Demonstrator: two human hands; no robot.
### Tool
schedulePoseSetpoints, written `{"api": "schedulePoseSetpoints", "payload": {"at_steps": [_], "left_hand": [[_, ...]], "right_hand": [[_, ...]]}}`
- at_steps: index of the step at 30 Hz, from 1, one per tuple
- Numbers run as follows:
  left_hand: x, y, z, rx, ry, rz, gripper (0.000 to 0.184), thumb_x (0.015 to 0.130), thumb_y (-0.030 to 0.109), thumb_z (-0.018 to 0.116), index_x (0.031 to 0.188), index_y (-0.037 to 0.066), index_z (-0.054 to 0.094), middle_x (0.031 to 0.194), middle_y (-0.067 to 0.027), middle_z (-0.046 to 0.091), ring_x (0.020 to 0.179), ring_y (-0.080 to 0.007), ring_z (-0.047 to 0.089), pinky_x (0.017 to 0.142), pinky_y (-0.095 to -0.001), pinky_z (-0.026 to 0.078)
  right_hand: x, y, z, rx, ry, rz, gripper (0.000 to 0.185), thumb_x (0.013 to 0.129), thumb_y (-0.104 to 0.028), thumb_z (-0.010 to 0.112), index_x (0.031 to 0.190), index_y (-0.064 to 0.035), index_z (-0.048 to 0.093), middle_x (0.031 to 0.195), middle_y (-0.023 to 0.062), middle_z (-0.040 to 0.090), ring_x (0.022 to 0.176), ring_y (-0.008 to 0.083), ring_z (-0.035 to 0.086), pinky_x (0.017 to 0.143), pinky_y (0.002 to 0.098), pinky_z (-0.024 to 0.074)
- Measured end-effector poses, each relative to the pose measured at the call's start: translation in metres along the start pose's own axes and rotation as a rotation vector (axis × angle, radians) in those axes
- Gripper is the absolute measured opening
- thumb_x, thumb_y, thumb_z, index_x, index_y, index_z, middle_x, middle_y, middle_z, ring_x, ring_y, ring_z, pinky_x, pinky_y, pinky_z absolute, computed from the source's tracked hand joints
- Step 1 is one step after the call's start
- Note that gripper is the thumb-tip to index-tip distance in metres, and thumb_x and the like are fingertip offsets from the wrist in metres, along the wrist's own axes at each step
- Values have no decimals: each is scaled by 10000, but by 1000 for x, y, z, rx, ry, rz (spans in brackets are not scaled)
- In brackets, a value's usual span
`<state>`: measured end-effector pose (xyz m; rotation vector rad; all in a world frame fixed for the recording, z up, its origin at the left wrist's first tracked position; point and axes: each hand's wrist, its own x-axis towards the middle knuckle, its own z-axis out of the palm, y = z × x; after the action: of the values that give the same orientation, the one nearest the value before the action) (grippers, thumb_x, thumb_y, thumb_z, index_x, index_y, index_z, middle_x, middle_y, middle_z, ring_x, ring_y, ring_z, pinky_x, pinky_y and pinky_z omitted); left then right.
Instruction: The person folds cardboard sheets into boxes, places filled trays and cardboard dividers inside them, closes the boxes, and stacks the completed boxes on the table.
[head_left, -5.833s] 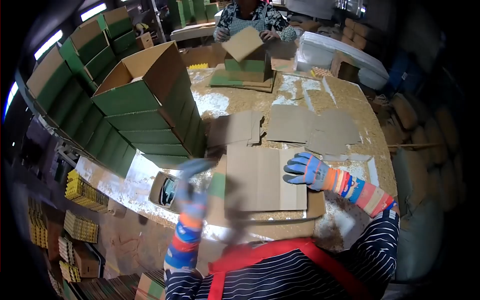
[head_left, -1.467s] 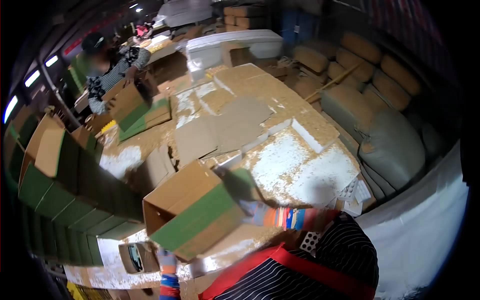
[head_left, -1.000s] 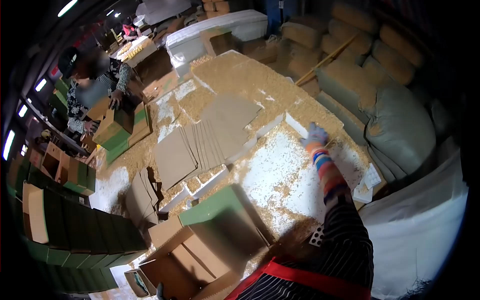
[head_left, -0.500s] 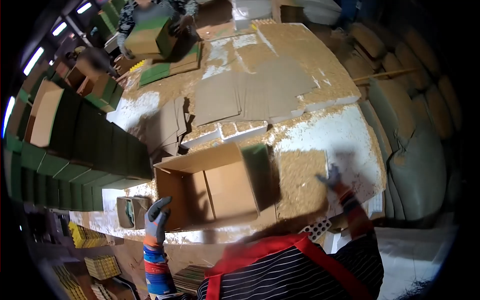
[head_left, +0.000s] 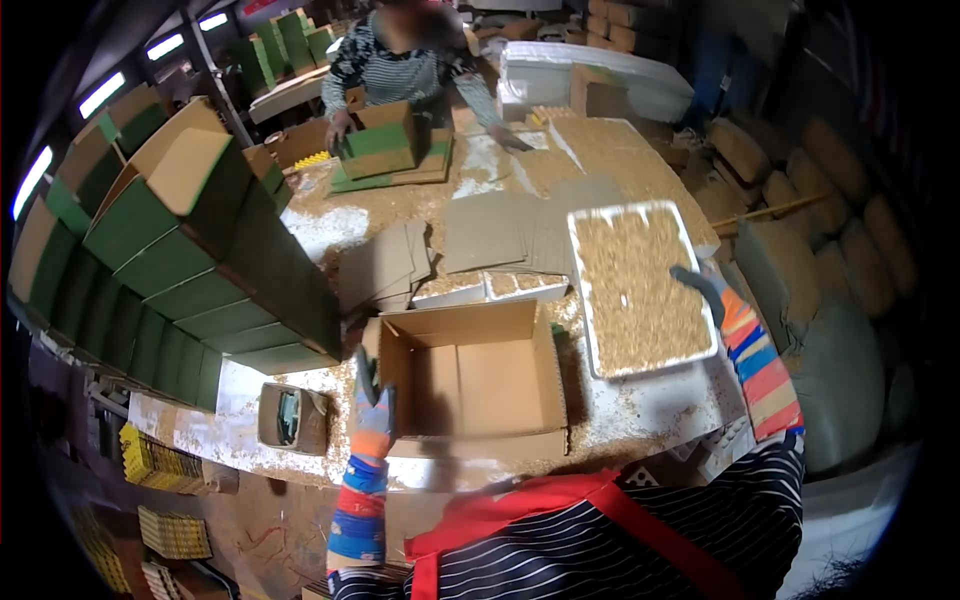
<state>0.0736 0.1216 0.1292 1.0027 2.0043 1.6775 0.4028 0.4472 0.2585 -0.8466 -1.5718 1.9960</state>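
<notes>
An open cardboard box (head_left: 500,385) stands in front of me, its inside bare. My left hand (head_left: 373,400), in a grey glove, is closed on the box's left wall, fingers along the outside. To the right of the box is a white foam tray (head_left: 645,290) filled with a tan, crumbly material like sawdust. My right hand (head_left: 703,288), gloved too, grips the tray's right edge with a finger or thumb over the top. Part of that hand is hidden. Flat cardboard sheets (head_left: 500,232) lie beyond the box.
Stacked green-and-brown boxes (head_left: 220,270) rise on the left. Beside my left hand sits a small carton (head_left: 292,418). Across the table, a person (head_left: 400,80) has a hand at a green box (head_left: 378,145). Full sacks (head_left: 835,350) are piled at the right. Yellow trays (head_left: 160,460) lie lower left.
My right hand has taken hold of the foam tray, which has shifted away from me. My left hand has closed on the box wall. The person opposite has set their box down. My view has shifted.
</notes>
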Motion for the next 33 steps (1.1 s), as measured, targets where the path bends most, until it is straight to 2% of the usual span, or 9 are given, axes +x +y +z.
{"api": "schedulePoseSetpoints", "payload": {"at_steps": [9, 12, 15, 18, 22, 25, 28, 31, 33], "left_hand": [[-7, -13, -8, 145, 34, 87, 345, 872, 166, 424, 1169, 3, 492, 1264, -187, 436, 1178, -331, 392, 1004, -363, 294], [3, -58, -3, -195, 59, 319, 295, 904, 185, 411, 1129, 19, 505, 1142, -111, 510, 920, -184, 551, 749, -286, 482], [8, -50, 3, -92, 174, 150, 345, 906, 245, 400, 1148, 18, 493, 1039, -92, 550, 908, -162, 539, 746, -266, 448], [0, -35, 2, -152, 187, 44, 380, 883, 279, 452, 1190, 59, 484, 885, -53, 566, 725, -119, 526, 622, -248, 437], [3, -23, 12, -749, 103, -387, 357, 849, 265, 545, 1147, 69, 536, 686, 2, 539, 557, -58, 446, 498, -211, 376], [18, -51, 24, -349, 264, -14, 332, 837, 238, 571, 1113, 53, 557, 791, -7, 569, 666, -62, 481, 586, -199, 403], [11, -40, 10, -312, 301, 51, 329, 845, 193, 556, 1136, 40, 534, 993, -62, 579, 884, -109, 519, 751, -225, 429], [-9, -66, -48, 579, 345, 132, 381, 801, 159, 551, 1145, 4, 499, 1057, -105, 560, 1012, -207, 489, 863, -337, 394], [-12, -111, -107, 1533, 439, 49, 416, 772, 137, 547, 1150, -21, 476, 1100, -133, 547, 1098, -273, 468, 938, -412, 371]], "right_hand": [[88, -13, 175, -396, -492, -19, 513, 734, -261, 709, 1151, -42, 506, 926, 56, 611, 762, 111, 594, 627, 263, 500], [102, -12, 198, -943, -780, 94, 545, 701, -295, 728, 1160, -84, 524, 945, 47, 610, 838, 112, 557, 688, 277, 466], [101, 2, 236, -1268, -918, 234, 597, 708, -336, 716, 1199, -75, 497, 1030, 33, 597, 900, 119, 522, 778, 288, 430], [160, 73, 211, -1029, -1048, 160, 654, 713, -380, 699, 1236, -71, 458, 1072, 52, 584, 936, 139, 508, 823, 301, 414], [189, 144, 196, -1141, -1046, -70, 660, 712, -392, 691, 1240, -73, 456, 1109, 111, 578, 982, 163, 520, 862, 329, 408], [151, 131, 205, -984, -803, -49, 556, 706, -309, 684, 1176, -69, 506, 1106, 148, 561, 984, 210, 536, 848, 338, 414], [74, 83, 234, -1559, -479, -1281, 251, 712, -155, 586, 919, -22, 536, 979, 158, 533, 909, 330, 513, 783, 395, 434], [55, 81, 222, -1727, -732, -186, 296, 710, -268, 572, 879, -28, 533, 952, 201, 560, 888, 315, 549, 771, 400, 438], [65, 120, 198, -1716, -715, -257, 387, 681, -306, 602, 944, -28, 544, 980, 200, 563, 909, 325, 551, 805, 398, 433]]}}
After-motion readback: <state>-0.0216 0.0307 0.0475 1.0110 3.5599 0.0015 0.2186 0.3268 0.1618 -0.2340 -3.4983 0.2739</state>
